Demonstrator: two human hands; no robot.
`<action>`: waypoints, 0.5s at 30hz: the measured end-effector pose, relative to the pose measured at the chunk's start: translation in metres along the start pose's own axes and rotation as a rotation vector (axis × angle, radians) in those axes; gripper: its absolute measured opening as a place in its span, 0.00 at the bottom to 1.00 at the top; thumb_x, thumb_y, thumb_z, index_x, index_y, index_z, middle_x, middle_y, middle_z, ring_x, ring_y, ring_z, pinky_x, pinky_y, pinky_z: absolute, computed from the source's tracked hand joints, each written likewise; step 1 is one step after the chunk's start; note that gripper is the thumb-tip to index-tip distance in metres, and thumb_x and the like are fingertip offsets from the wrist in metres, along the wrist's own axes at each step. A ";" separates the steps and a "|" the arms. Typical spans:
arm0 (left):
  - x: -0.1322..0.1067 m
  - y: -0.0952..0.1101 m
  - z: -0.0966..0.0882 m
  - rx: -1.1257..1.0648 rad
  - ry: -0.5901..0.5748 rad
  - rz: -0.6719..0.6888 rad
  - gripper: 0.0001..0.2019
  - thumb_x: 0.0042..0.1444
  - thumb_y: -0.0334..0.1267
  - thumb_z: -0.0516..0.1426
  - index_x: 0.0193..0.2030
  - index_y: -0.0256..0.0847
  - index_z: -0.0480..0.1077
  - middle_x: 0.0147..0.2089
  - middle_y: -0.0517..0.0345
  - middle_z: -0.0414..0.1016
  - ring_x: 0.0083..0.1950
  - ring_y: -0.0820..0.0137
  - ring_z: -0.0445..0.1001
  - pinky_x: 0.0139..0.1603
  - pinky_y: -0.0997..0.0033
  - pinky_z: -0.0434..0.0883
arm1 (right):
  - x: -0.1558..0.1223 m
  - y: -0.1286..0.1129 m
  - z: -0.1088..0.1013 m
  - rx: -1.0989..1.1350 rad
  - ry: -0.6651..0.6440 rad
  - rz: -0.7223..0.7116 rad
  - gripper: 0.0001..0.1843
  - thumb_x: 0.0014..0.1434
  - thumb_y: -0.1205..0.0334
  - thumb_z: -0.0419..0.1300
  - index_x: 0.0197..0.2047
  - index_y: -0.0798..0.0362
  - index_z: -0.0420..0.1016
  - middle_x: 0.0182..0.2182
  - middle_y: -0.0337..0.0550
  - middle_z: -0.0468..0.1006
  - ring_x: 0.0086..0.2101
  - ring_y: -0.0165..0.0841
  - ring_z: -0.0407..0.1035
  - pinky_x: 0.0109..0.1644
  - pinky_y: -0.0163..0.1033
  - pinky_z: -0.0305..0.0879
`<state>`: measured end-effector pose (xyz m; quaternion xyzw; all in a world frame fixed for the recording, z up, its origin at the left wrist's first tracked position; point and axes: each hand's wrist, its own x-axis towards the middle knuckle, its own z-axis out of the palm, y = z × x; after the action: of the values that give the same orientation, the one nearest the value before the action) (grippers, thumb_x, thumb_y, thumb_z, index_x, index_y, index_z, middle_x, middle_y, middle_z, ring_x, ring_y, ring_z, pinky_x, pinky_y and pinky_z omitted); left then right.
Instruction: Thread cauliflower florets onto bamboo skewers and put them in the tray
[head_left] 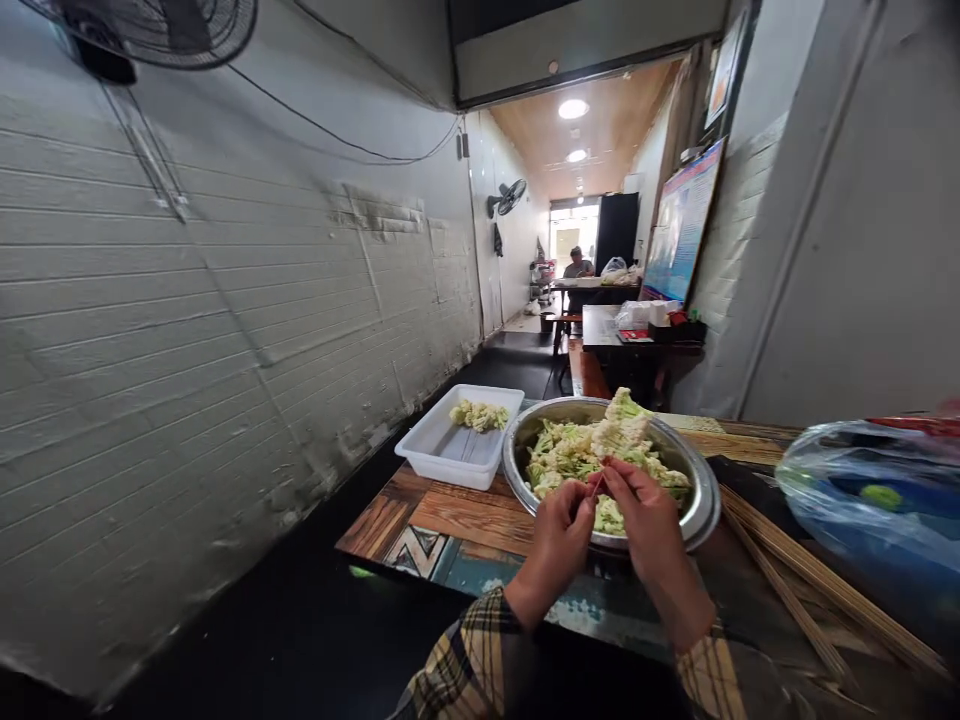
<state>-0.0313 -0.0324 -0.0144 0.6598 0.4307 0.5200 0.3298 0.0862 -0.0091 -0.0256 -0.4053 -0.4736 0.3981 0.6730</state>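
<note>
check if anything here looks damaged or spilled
The wall paint is blistered and peeling in patches beside the table. Nothing is spilled: cauliflower stays in the metal bowl and white tray; left hand and right hand pinch a loaded skewer.

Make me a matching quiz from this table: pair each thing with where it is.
Things:
1. cauliflower piece
2. white tray
3. metal bowl
4. wooden sticks

Places:
A. lying loose on the right side of the table
B. held up between the left hand and the right hand
C. just left of the bowl
D. right behind the hands, heaped with cut cauliflower

Pairs: 1-B, 2-C, 3-D, 4-A
</note>
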 end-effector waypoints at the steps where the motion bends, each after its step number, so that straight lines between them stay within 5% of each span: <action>1: 0.001 -0.001 -0.005 0.013 0.033 0.004 0.09 0.58 0.40 0.50 0.29 0.41 0.67 0.28 0.58 0.68 0.31 0.70 0.65 0.33 0.71 0.61 | 0.001 0.002 -0.005 -0.051 -0.043 0.004 0.21 0.54 0.47 0.63 0.43 0.56 0.77 0.32 0.46 0.81 0.34 0.38 0.74 0.43 0.45 0.70; 5: 0.016 -0.011 -0.045 0.133 0.128 0.004 0.08 0.56 0.37 0.51 0.30 0.41 0.68 0.28 0.59 0.69 0.31 0.70 0.66 0.34 0.72 0.61 | -0.001 0.005 -0.025 -0.211 -0.098 0.025 0.23 0.57 0.45 0.60 0.45 0.55 0.77 0.32 0.46 0.81 0.34 0.38 0.75 0.42 0.44 0.71; 11: 0.070 -0.048 -0.138 0.535 0.286 -0.039 0.07 0.54 0.35 0.50 0.30 0.40 0.68 0.28 0.58 0.70 0.32 0.68 0.67 0.34 0.72 0.58 | -0.008 0.000 -0.030 -0.305 -0.151 0.032 0.25 0.58 0.43 0.58 0.47 0.54 0.77 0.32 0.47 0.81 0.34 0.39 0.75 0.41 0.43 0.72; 15: 0.102 -0.080 -0.167 0.677 0.235 -0.144 0.07 0.52 0.32 0.51 0.27 0.40 0.69 0.24 0.57 0.67 0.30 0.68 0.65 0.33 0.70 0.56 | -0.009 0.002 -0.028 -0.351 -0.155 0.019 0.23 0.58 0.43 0.58 0.45 0.53 0.78 0.32 0.47 0.81 0.33 0.40 0.76 0.40 0.43 0.73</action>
<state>-0.2024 0.0913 -0.0031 0.6353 0.6588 0.3955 0.0769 0.1105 -0.0213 -0.0369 -0.4887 -0.5826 0.3458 0.5497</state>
